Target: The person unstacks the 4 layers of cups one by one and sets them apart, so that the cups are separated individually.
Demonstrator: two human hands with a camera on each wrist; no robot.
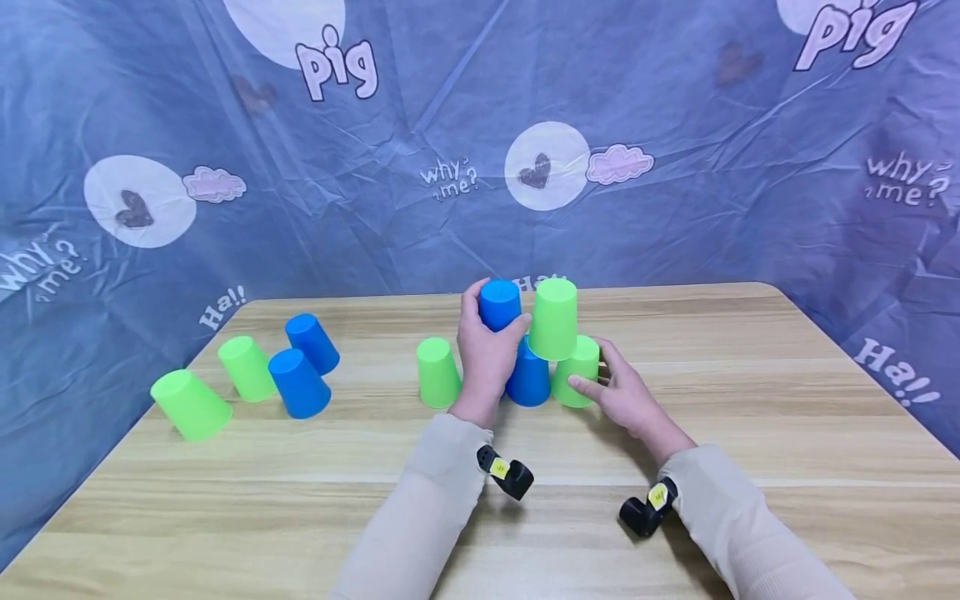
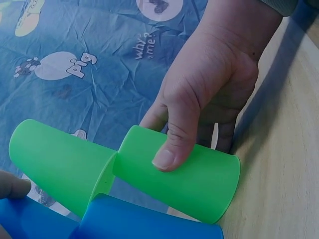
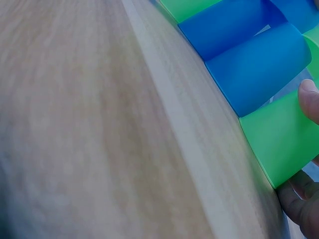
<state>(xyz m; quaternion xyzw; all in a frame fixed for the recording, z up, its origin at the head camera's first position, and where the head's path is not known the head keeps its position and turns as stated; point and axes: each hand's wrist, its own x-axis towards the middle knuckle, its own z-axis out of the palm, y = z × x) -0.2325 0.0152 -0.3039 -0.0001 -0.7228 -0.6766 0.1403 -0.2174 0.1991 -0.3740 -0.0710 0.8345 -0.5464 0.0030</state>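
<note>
My left hand [image 1: 487, 354] grips an upside-down blue cup [image 1: 500, 307] on the second level of a cup stack. Beside that cup, an upper green cup [image 1: 555, 321] straddles a lower blue cup [image 1: 528, 379] and a lower green cup [image 1: 577, 375]. My right hand [image 1: 626, 396] holds the lower green cup at the row's right end, thumb in front, as the left wrist view also shows on the cup's wall [image 2: 184, 169]. Another green cup [image 1: 437, 375] ends the row at left. A second lower blue cup [image 3: 227, 30] is mostly behind my left hand in the head view.
Left on the wooden table [image 1: 300, 500] stand two green cups, one nearer [image 1: 191, 406] and one farther [image 1: 247, 369], and two blue cups, one nearer [image 1: 300, 385] and one farther [image 1: 312, 343], all upside down. A blue printed cloth [image 1: 420, 233] hangs behind the table.
</note>
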